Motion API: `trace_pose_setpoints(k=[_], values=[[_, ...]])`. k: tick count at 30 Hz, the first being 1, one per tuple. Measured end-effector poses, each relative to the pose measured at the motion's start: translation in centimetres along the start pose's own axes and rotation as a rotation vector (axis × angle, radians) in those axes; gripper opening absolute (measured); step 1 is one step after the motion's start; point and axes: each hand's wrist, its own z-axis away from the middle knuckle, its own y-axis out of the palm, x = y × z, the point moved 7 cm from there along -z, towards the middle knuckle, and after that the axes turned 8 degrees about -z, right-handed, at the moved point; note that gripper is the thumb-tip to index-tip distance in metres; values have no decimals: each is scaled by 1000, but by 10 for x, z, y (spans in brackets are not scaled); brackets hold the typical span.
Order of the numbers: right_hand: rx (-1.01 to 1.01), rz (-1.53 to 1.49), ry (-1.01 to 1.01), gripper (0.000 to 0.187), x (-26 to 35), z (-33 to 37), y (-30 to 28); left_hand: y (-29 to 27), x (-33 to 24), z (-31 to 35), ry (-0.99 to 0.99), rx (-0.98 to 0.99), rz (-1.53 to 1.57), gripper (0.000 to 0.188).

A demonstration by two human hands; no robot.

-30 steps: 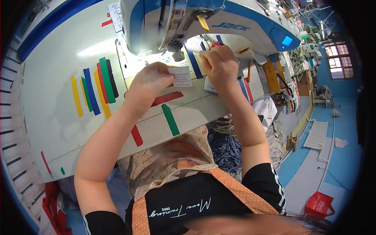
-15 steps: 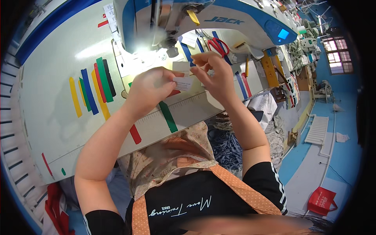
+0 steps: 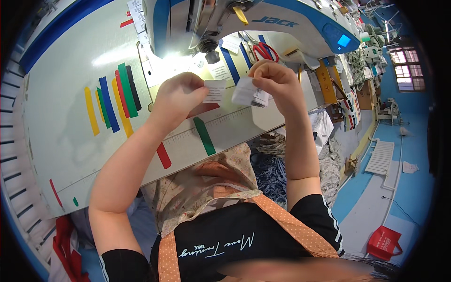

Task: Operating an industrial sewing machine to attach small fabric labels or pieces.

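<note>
A small white printed label (image 3: 214, 92) is pinched between the thumb and fingers of my left hand (image 3: 174, 99), over the front of the sewing machine bed. To its right, my right hand (image 3: 280, 85) grips a small bunch of white labels (image 3: 244, 92), which hang down from closed fingertips and look folded. The two hands are a short gap apart. Behind them, another white label (image 3: 219, 71) lies near the lit needle area of the white and blue sewing machine (image 3: 300, 24). How many labels the right hand holds is hidden.
Coloured tape strips (image 3: 109, 104) mark the table to the left; a green strip (image 3: 204, 136) crosses its ruled front edge. Red-handled scissors (image 3: 266, 50) lie under the machine arm. A yellow box (image 3: 326, 81) stands at the right, with piled fabric (image 3: 268, 171) below the table.
My right hand has moved right, away from my left hand, and white labels now show in its fingers. My left hand keeps its label, with little movement.
</note>
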Motion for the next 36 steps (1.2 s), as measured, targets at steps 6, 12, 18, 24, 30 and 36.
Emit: trace_pose_setpoints(k=[6,12,18,24,30,36], values=[[144,-208,-23,4,4,2,37,4,-5,4,-32,56,-75,16],[58,-38,-7,5,-11,0,45,3,-12,6,5,25,-154,27],[-5,15,0,6,-14,2,47,4,-12,8,-33,47,-169,19],[-47,49,-67,7,-14,2,46,2,-9,6,-16,13,-58,29],[-63,62,-81,8,-13,3,45,5,-8,7,-24,51,-108,24],[-88,72,-72,8,-16,3,44,6,-9,7,-26,56,-169,22]])
